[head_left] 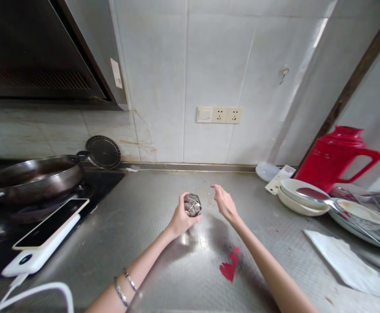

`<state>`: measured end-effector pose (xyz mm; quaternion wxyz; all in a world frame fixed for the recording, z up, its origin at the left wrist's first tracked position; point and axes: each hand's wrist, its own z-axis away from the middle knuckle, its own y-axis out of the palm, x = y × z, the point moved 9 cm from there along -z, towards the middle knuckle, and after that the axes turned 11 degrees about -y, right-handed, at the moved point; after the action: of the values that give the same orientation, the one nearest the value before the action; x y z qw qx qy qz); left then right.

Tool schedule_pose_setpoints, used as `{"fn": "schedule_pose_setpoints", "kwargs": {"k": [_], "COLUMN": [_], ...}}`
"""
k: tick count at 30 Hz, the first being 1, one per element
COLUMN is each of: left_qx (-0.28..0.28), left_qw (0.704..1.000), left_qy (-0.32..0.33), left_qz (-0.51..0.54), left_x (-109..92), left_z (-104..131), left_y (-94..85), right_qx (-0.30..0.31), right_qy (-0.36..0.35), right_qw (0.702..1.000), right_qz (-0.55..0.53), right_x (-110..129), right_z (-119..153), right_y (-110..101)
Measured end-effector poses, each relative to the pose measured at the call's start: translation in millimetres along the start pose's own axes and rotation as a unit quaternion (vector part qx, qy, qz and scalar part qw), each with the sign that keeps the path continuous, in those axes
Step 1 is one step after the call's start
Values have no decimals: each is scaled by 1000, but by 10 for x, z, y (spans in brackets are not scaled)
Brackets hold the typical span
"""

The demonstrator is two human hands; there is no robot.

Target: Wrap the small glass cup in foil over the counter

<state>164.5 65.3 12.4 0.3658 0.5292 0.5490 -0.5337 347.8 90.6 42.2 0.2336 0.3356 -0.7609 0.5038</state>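
My left hand (181,219) is wrapped round a small jar-like object (193,205), dark brown and shiny with pale streaks across its top. Its exact kind is hard to make out. To the right of it, my right hand (224,202) hovers just above the counter, apart from the object. Its index finger points left with a gap below it, and no held thing shows. Faint clear specks lie near those fingertips. Torn red scraps (229,267) rest on the metal counter (177,278) between my forearms.
At left, a steel pan (40,176) sits on a black stove, with a phone (51,224) on a white cabled device (41,256) before it. At right stand a red thermos (331,158), stacked bowls (302,202) and a white paper sheet (346,258). Wall sockets (219,115) are behind.
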Motion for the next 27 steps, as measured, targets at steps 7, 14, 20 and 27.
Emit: {"fn": "schedule_pose_setpoints", "kwargs": {"k": [7, 14, 20, 27], "left_qx": [6, 23, 29, 22], "left_qw": [999, 993, 994, 999], "left_qy": [-38, -98, -92, -37], "left_qz": [25, 59, 53, 24], "left_x": [31, 87, 72, 37], "left_z": [12, 30, 33, 27], "left_y": [5, 25, 41, 29], "right_qx": [53, 104, 102, 26], "right_qy": [86, 123, 96, -22], "right_qw": [980, 959, 953, 958], "right_qz": [-171, -232, -267, -284], "right_x": [-540, -738, -579, -108], "right_z": [-139, -43, -19, -105], "right_y": [410, 692, 587, 239]}}
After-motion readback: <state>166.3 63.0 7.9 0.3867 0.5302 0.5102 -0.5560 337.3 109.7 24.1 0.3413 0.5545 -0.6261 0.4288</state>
